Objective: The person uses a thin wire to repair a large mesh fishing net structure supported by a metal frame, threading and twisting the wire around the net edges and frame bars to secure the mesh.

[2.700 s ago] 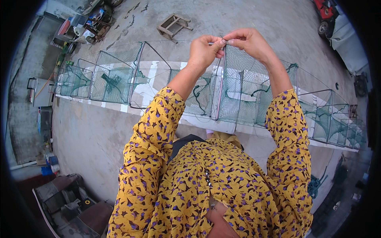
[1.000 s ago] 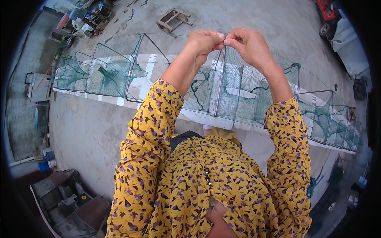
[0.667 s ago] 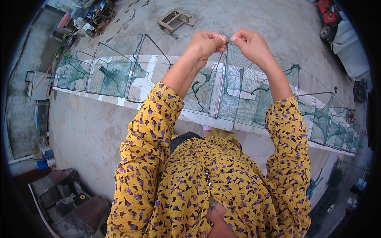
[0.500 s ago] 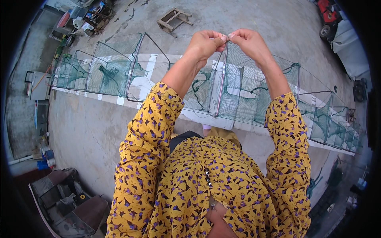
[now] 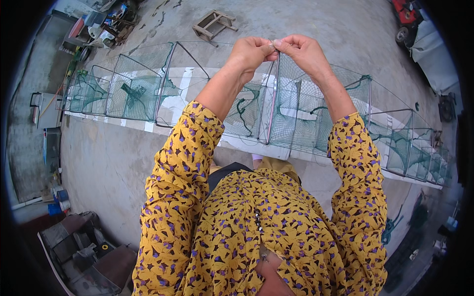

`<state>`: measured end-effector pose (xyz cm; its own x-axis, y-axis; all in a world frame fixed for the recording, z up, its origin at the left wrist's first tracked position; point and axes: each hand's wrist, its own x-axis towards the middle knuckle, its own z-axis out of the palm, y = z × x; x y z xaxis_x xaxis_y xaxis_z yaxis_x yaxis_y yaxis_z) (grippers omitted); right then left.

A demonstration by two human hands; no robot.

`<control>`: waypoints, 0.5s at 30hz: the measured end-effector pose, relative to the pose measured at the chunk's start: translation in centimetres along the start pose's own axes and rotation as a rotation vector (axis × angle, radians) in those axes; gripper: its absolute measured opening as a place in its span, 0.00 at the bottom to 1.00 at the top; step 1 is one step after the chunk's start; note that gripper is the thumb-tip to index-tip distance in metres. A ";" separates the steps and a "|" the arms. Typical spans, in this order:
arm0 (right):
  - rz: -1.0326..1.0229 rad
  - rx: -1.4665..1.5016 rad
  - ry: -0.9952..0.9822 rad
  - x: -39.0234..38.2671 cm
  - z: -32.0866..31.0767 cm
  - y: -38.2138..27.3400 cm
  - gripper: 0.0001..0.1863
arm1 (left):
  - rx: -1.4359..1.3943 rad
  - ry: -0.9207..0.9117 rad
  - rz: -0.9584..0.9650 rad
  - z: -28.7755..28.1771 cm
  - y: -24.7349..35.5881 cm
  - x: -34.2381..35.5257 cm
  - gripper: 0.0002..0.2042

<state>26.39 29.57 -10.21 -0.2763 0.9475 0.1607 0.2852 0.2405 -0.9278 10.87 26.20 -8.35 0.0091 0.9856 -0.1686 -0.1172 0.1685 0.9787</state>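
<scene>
Head view: both hands are raised together over the long green net trap (image 5: 276, 106), which stretches left to right across the concrete floor (image 5: 113, 163), the left hand (image 5: 251, 51) and right hand (image 5: 301, 49) pinched, fingertips meeting, on the top of one upright wire frame (image 5: 273, 98). If either pinch slackens, the fine mesh or cord could likely slip free and the frame sag. Forearms angle up and inward, elbows wide.

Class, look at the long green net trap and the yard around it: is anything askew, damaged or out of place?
One thing: a small wooden stool lies tipped on the concrete beyond the long green mesh cage trap. Where the left hand and right hand pinch its top, no damage shows.
</scene>
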 end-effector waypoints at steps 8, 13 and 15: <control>-0.017 -0.116 0.031 0.3 0.1 0.2 0.20 | -0.151 -0.070 -0.047 -0.1 1.0 -0.5 0.07; 0.000 -0.154 0.036 0.3 0.0 -0.2 0.19 | -0.051 -0.070 -0.005 -0.2 0.3 -0.3 0.07; -0.004 -0.143 0.030 0.4 0.0 -0.3 0.19 | 0.071 -0.059 0.032 0.1 0.0 -0.5 0.08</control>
<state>26.24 29.88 -9.88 -0.2510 0.9519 0.1758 0.4127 0.2695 -0.8701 10.98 25.69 -8.27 0.0654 0.9891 -0.1319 -0.0475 0.1351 0.9897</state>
